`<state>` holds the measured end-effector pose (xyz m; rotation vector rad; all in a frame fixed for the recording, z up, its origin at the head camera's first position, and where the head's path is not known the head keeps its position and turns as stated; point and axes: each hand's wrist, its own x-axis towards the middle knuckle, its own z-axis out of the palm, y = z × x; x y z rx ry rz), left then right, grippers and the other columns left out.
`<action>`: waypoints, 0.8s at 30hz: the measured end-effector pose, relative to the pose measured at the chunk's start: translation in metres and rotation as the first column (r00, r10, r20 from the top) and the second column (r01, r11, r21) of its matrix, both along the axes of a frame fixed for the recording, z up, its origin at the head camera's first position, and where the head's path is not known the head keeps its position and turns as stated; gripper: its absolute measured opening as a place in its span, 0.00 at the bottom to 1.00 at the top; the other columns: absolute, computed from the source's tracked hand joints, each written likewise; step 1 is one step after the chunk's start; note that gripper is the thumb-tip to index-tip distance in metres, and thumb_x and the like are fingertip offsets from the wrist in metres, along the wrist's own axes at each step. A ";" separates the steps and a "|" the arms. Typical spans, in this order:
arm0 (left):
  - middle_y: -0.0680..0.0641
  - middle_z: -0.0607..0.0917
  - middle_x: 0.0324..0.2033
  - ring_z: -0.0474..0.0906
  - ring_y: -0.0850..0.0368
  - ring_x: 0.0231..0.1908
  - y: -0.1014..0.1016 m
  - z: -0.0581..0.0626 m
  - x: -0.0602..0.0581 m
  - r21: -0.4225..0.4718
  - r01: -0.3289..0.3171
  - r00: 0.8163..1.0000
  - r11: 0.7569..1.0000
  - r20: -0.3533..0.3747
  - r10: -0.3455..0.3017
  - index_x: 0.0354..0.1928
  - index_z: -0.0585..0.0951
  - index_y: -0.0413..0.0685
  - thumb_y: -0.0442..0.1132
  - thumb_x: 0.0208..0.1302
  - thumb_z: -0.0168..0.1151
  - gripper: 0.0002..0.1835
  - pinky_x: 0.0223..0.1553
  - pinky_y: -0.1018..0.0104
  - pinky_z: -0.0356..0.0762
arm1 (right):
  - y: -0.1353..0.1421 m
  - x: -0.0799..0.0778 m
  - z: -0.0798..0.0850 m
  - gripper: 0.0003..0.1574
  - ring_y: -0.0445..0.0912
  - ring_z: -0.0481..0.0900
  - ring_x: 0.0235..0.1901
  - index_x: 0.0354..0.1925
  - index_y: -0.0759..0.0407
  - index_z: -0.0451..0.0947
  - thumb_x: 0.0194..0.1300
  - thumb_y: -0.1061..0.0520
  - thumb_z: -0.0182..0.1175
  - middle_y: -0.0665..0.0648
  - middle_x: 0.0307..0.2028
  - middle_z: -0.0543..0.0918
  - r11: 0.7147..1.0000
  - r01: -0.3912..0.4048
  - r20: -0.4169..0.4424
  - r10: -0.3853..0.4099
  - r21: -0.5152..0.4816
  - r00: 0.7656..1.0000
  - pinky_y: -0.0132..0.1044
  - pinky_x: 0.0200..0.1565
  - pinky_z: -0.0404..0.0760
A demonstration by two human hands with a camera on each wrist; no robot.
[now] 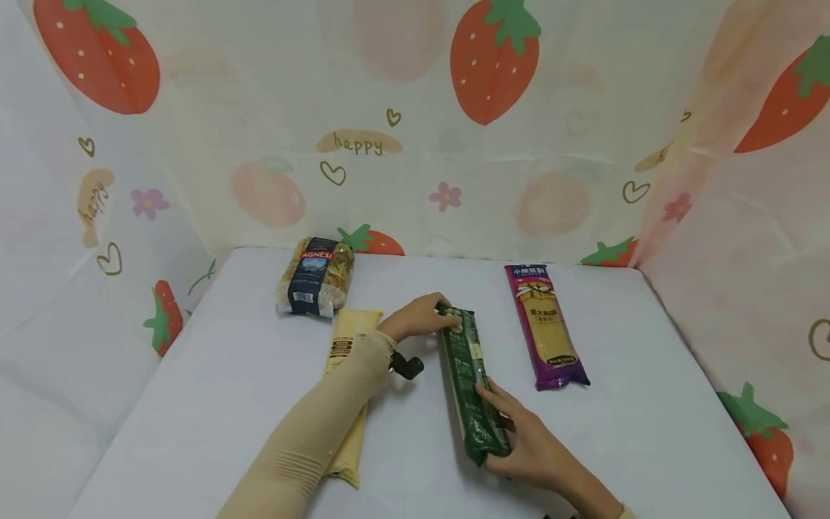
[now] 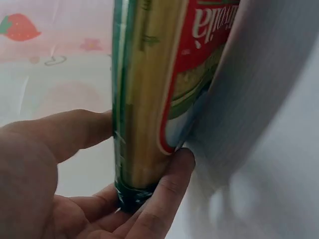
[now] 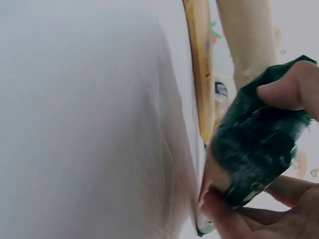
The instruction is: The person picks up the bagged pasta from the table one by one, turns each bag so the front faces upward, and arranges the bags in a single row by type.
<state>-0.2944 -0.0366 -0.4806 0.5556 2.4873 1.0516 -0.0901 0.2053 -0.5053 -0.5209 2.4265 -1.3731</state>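
Observation:
A long green pack of spaghetti [image 1: 468, 367] lies between my two hands near the middle of the table, its red-labelled face [image 2: 187, 74] turned toward the tabletop. My left hand [image 1: 424, 317] grips its far end, thumb on one side and fingers on the other. At the near end, my right hand [image 1: 532, 443] holds the crumpled green wrapper [image 3: 256, 144] between thumb and fingers. Part of the pack's far end is hidden by the left hand. To the left, a pale yellow pack of noodles [image 1: 350, 447] lies partly behind the left forearm.
A bag of pasta with a dark blue AGNESI label [image 1: 314, 270] rests at the back left. On the right lies a purple pack of spaghetti [image 1: 547, 324]. Strawberry-printed cloth walls [image 1: 402, 209] rise behind and beside the white table [image 1: 648, 418].

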 end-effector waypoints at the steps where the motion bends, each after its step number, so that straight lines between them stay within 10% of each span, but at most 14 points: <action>1: 0.36 0.81 0.65 0.83 0.45 0.57 -0.001 -0.001 0.000 0.025 -0.012 1.000 1.000 0.021 0.011 0.71 0.75 0.40 0.56 0.79 0.63 0.32 0.62 0.48 0.80 | 0.000 0.000 -0.001 0.66 0.69 0.62 0.77 0.86 0.51 0.55 0.56 0.63 0.76 0.68 0.85 0.46 1.000 -0.002 0.001 0.002 -0.028 1.000 0.59 0.68 0.76; 13: 0.35 0.73 0.74 0.82 0.45 0.63 -0.005 -0.001 0.002 0.294 -0.119 0.982 0.948 0.178 0.068 0.79 0.67 0.42 0.58 0.83 0.55 0.35 0.65 0.52 0.80 | -0.001 0.000 -0.002 0.58 0.70 0.69 0.73 0.85 0.55 0.58 0.63 0.67 0.73 0.72 0.81 0.56 0.943 0.020 -0.033 -0.033 -0.332 0.999 0.36 0.65 0.79; 24: 0.33 0.77 0.71 0.77 0.41 0.69 -0.004 -0.011 0.005 0.491 -0.173 0.963 0.854 0.265 0.042 0.78 0.68 0.31 0.34 0.84 0.47 0.26 0.72 0.51 0.74 | -0.001 -0.001 0.003 0.53 0.34 0.73 0.70 0.83 0.70 0.52 0.68 0.73 0.64 0.80 0.80 0.49 0.802 0.050 0.044 -0.030 -0.595 0.999 0.35 0.62 0.81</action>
